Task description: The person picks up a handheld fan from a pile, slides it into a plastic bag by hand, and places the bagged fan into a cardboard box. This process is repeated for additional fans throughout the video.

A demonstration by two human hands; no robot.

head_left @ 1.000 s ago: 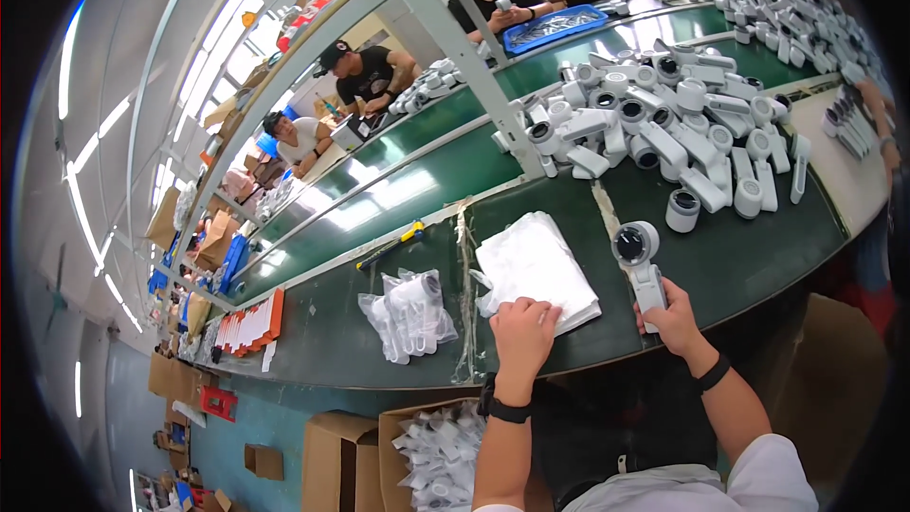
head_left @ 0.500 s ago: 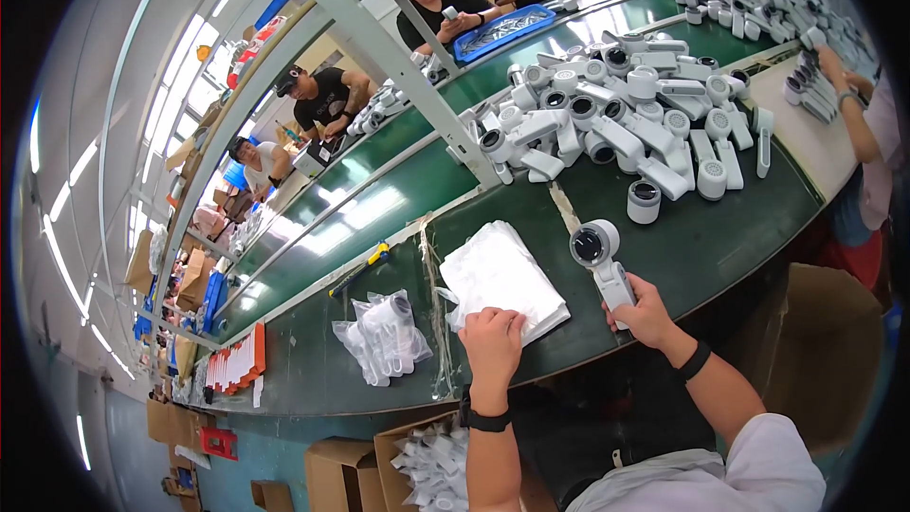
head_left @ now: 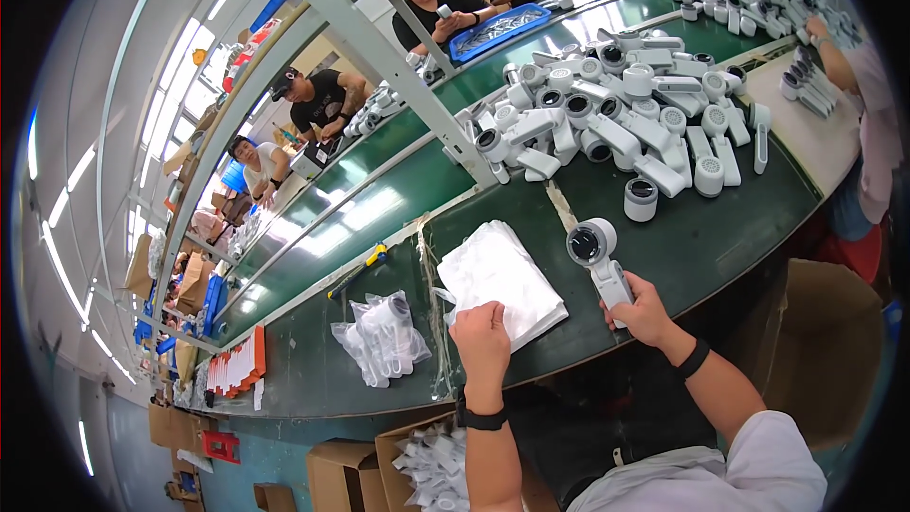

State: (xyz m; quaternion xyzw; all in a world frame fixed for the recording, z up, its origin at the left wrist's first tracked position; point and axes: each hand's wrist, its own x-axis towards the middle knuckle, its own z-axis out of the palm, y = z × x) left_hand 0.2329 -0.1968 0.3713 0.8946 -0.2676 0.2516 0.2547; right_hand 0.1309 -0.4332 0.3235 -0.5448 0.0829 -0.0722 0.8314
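In my right hand (head_left: pixel 645 311) is a white handheld fan (head_left: pixel 608 275), gripped by its handle. Its round head with a dark, shiny front points away from me and up. My left hand (head_left: pixel 482 346) is closed in a pinch at the near left corner of a stack of thin white plastic bags (head_left: pixel 502 275). Whether a bag's edge lies between its fingertips is hidden. To the left of the stack, several white fans wrapped in clear bags (head_left: pixel 384 337) lie on the dark green table (head_left: pixel 692 265).
A large heap of white fans (head_left: pixel 616 118) covers the table's far side, one fan head (head_left: pixel 641 199) standing in front. A yellow-and-black cutter (head_left: pixel 358 270) lies at left. Below are cardboard boxes (head_left: pixel 341 474), one with bagged items. Co-workers sit across the conveyor (head_left: pixel 351 213) and at right.
My left hand has moved slightly left and nearer to me at the corner of the bag stack, its fingers drawn together. My right hand holds the fan almost unmoved.
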